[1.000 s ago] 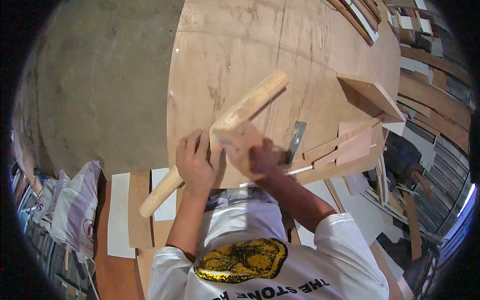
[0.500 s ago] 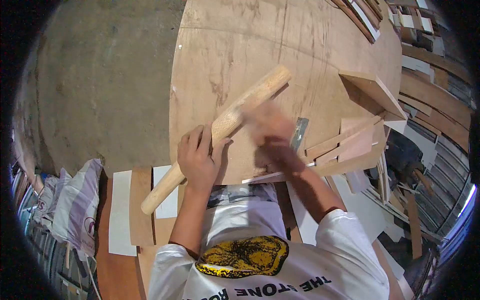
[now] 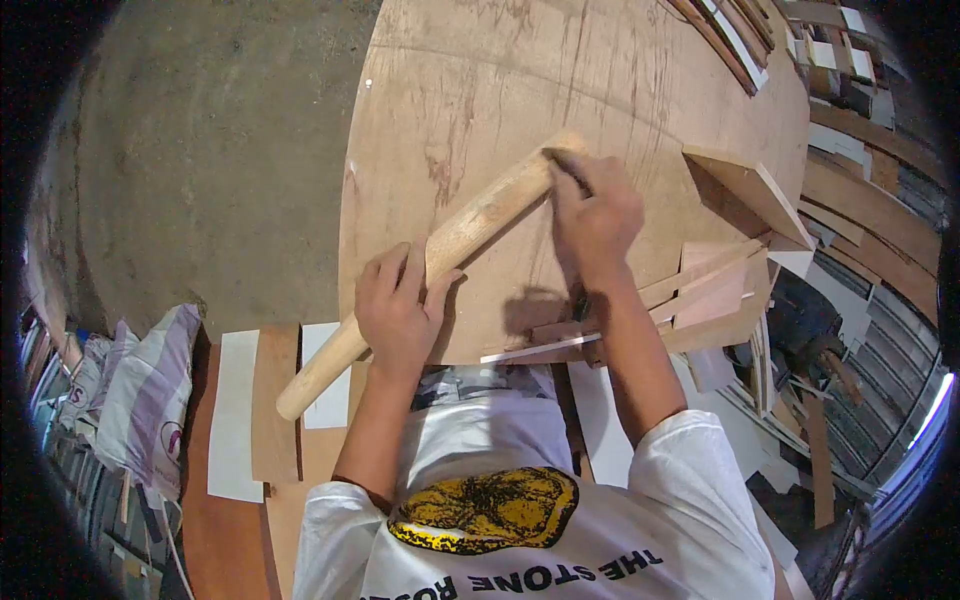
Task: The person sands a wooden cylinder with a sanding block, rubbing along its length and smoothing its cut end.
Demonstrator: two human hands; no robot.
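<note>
A thick round wooden rod (image 3: 490,215) lies diagonally over the plywood tabletop (image 3: 480,100), its near end jutting past the table's edge. My left hand (image 3: 398,310) is wrapped round the rod's middle and presses it down. At the far end of the rod, my right hand (image 3: 603,212) is closed, fingertips against the wood. A small dark piece shows under those fingers, mostly hidden, and I cannot make out its kind.
To the right, an upright board (image 3: 750,190) and several wood offcuts (image 3: 710,285) rest on the table. A narrow white-edged strip (image 3: 540,348) lies along the near edge. A white sack (image 3: 150,400) stands at left, and scrap boards (image 3: 870,215) are piled at right.
My right hand has moved along the rod, away from me, from near its middle to its far end. My left hand keeps its hold, and the rod stays in place.
</note>
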